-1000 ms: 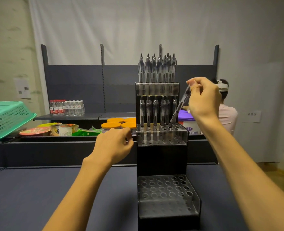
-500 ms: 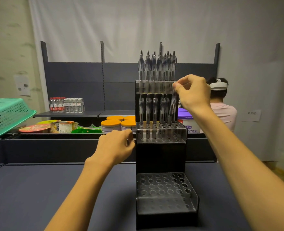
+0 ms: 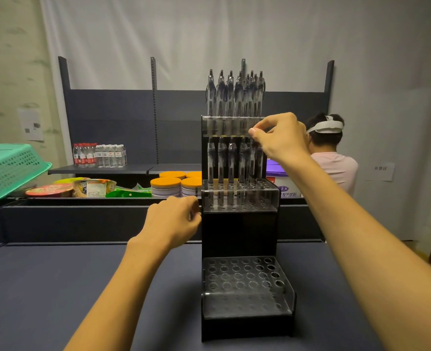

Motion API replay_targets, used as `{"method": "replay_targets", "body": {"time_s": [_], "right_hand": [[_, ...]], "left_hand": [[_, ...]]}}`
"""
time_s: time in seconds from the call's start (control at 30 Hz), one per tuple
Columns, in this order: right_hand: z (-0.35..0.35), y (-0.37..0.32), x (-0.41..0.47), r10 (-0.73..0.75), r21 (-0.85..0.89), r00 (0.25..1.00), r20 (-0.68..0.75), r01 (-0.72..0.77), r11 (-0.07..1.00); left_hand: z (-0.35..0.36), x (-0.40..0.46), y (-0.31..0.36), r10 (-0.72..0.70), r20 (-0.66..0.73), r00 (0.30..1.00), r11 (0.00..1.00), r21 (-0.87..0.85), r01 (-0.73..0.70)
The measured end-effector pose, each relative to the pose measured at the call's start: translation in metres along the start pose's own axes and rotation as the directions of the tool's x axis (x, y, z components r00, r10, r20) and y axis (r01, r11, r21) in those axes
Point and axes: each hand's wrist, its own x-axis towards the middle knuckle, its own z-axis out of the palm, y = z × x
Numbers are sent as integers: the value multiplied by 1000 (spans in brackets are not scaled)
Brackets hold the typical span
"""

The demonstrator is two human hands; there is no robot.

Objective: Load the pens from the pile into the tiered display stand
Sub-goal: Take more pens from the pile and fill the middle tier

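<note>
The left hand (image 3: 174, 219) grips the display stand (image 3: 239, 229) at its left edge – the right hand (image 3: 281, 138) pinches the top of a pen (image 3: 253, 160) standing upright in the middle tier, right side.

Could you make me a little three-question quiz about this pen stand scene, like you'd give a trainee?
1. True or false: the bottom tier of the display stand already holds pens.
2. Which tier is the right hand working at? A) top B) middle C) bottom
3. What is the left hand doing?

Key
1. False: its holes show no pens.
2. B: the fingers pinch the top of a pen standing in the middle tier.
3. It rests against the left side of the stand, beside the middle tier, apparently steadying it; whether it also holds something cannot be told.
</note>
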Motion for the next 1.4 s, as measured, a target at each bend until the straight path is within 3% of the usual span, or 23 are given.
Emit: {"method": "replay_targets", "body": {"time_s": [0.17,0.4,0.6,0.73,1.0,1.17,1.4], "right_hand": [[4,2,1,6,-39,999,-32,-7,999],[-1,-2,11,-22,-51,996,91,27,998],[-7,5,23,51,-85,991,125,-41,996],[-10,6,22,-34,-23,974,225,40,999],[-8,10,24,-31,-83,987,159,45,995],[-11,9,26,-50,7,966,252,49,999],[-12,9,28,-98,-26,956,277,110,994]], "left_hand": [[-3,5,-2,-32,0,999,999,-14,32],[-8,12,7,-56,-20,998,998,24,56],[-6,10,8,-84,-22,996,996,6,84],[-5,10,10,-98,-27,995,995,5,98],[-4,9,15,-109,-26,994,994,-21,108],[-6,9,17,-117,-31,993,993,11,117],[-7,10,18,-113,-31,993,993,27,113]]}}
